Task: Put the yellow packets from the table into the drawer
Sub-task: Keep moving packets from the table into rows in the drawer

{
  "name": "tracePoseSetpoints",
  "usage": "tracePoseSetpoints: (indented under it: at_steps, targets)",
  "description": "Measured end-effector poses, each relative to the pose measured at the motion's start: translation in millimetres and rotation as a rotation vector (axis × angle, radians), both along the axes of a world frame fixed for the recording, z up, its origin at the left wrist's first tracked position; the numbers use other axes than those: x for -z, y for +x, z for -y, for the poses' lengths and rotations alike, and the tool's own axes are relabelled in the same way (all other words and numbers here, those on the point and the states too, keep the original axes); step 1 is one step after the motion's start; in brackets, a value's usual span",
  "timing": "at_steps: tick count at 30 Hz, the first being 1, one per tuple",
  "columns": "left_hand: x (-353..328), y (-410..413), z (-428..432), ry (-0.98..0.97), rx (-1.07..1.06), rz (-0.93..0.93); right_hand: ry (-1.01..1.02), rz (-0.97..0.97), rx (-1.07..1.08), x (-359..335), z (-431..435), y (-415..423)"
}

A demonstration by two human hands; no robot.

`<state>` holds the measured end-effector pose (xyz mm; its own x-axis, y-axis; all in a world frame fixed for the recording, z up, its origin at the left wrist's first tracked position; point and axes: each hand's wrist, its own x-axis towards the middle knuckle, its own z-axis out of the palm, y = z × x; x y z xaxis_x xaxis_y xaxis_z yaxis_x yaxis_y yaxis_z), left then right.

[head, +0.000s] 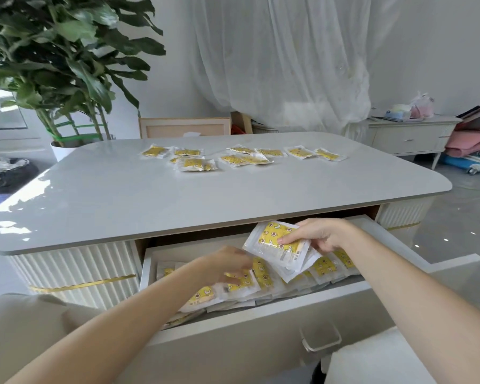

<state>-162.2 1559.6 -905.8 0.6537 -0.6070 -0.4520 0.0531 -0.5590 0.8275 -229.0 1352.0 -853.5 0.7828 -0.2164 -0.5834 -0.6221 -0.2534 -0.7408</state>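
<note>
While drawer (233, 336) stands open, right hand (320, 235): pinches a packet (277, 241) above it
Left hand (227, 266): on stowed packets (323, 268) inside, grip unclear
Undone: ten-odd loose packets (196, 164) on table (122, 195) beyond

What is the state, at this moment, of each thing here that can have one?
Drawer: pulled open.
Packets in drawer: lying piled, overlapping.
Held packets: pinched by right hand, above the drawer.
Packets on table: lying at the far side, not yet moved.
Left hand: down on the drawer's packets; grip blurred.
</note>
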Motion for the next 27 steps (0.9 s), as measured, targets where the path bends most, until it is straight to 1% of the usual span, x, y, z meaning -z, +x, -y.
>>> tracePoseSetpoints:
  at_steps: [1,2,4,6,9,11,13,15,17,20,22,25,27]
  targets:
    - [-5.7,-4.5,3.1,-0.156,-0.053,-0.244,0.006,0.016,-0.006,1.4,-1.1,-1.3]
    - [-9.4,-6.9,5.5,-0.256,-0.108,-0.388,0.009,0.027,-0.015,3.2,-2.4,-2.5]
    - [-12.0,-7.9,7.6,-0.358,-0.208,-0.524,0.008,0.041,-0.043,6.0,-4.2,-4.0]
    - [-12.4,-9.6,8.8,-0.412,-0.271,-0.554,0.005,0.039,-0.084,6.8,-6.4,-4.1]
    - [-1.8,-9.9,11.3,-0.363,-0.277,-0.392,0.027,0.002,-0.161,5.1,-8.3,-4.2]
    - [6.1,-7.1,14.2,-0.314,-0.269,-0.316,0.046,-0.016,-0.185,4.8,-4.6,-4.3]
    - [8.2,-2.0,17.3,-0.262,-0.253,-0.24,0.082,-0.012,-0.134,7.1,1.5,-5.6]
    - [7.1,6.8,20.4,-0.223,-0.247,-0.175,0.115,0.008,-0.036,11.4,9.5,-7.0]
    - [4.2,12.9,23.9,-0.218,-0.241,-0.141,0.131,0.015,0.063,15.5,19.6,-9.3]
    - [3.9,19.4,29.8,-0.202,-0.217,-0.102,0.123,-0.034,0.118,18.8,36.2,-13.9]
    - [7.6,21.2,35.3,-0.147,-0.185,-0.063,-0.005,-0.052,0.181,24.2,50.1,-14.7]
    - [14.5,19.2,49.8,-0.055,-0.125,0.019,-0.354,-0.029,0.295,32.4,73.3,-11.3]
    - [17.0,15.5,64.0,-0.027,-0.082,0.082,-0.559,-0.084,0.286,32.5,85.6,-12.0]
